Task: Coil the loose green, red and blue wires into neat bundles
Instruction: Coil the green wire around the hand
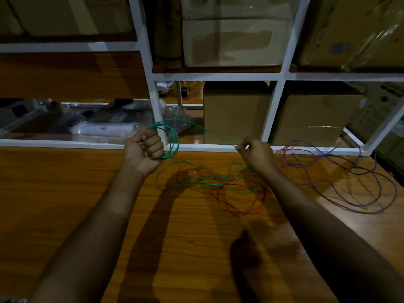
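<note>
1. Dim light; the red wire and green wire tangle on the tabletop, crossings hard to follow.
2. Left hand: fingers curled tight round the green coil.
3. Right hand: fingertips pinch the green strand running from the coil.
4. Blue wire lies loose right of the right hand, near the white shelf frame.
</note>
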